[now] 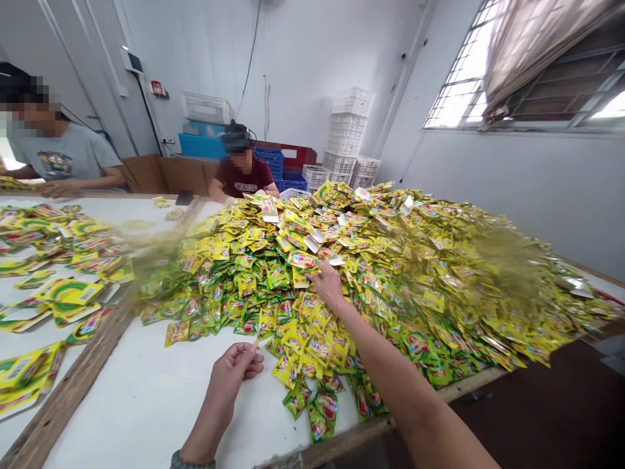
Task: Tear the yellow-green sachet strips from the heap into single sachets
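Observation:
My right hand (328, 285) reaches into a big heap of small packets, its fingers closed at the end of a small yellow carton (301, 259) lying on the heap. Beneath the carton and around my wrist lie shiny yellow sachets (319, 342) and green sachets (244, 284). Low over the white tabletop (146, 391), my left hand (235, 368) has its fingers curled and thumb pressed to them; nothing shows in it. A few green sachets (322, 413) lie near the front edge, to the right of my left hand.
A wooden strip (73, 391) divides the table; flat yellow cartons (73, 291) lie left of it. Opened cartons with white flaps (312, 242) top the heap. Two people (244, 172) sit across the table. White crates (347, 130) and blue crates (269, 163) stand behind.

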{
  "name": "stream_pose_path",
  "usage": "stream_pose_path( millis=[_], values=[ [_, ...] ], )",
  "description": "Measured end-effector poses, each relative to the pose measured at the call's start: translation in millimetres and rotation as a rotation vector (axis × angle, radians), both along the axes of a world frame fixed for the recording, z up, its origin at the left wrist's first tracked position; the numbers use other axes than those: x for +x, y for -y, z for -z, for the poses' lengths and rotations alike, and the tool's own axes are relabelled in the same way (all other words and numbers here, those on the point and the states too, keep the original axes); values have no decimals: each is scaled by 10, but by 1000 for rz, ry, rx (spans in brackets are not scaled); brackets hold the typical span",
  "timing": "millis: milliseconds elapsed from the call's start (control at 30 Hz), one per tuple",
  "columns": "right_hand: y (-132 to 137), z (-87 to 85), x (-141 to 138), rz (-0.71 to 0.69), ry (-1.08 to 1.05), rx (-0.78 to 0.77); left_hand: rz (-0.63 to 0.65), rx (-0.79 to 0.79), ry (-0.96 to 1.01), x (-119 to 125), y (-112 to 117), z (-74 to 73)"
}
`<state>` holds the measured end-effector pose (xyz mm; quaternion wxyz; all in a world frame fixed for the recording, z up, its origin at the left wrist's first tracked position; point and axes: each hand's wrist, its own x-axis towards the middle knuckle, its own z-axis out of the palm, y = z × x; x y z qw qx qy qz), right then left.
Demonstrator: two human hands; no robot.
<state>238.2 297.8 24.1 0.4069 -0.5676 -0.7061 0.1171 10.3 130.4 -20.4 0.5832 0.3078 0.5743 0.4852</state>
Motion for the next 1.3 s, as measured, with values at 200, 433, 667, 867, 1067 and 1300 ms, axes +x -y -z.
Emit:
stream_pose_path(
  millis=[200,433,667,867,1067,1300],
  values=[
    [591,87,-215,-277,-137,-36,-72,-62,70,-153,-96,-90],
    [1441,196,-393,-767,-133,-318,166,124,-183,-308,-149,-187],
    [1533,198,-383,-254,-517,-516,108,39,-57,-239,108,-55],
    [1506,275,-498,-165,-589,-553,-141,65,137,-77,281,-7],
    [1486,242,-414,-280,-445,-568,-139,56,179,-47,368,-63],
    [1452,104,-334,-296,-317,-546,-152,78,206,-39,389,-41]
  ],
)
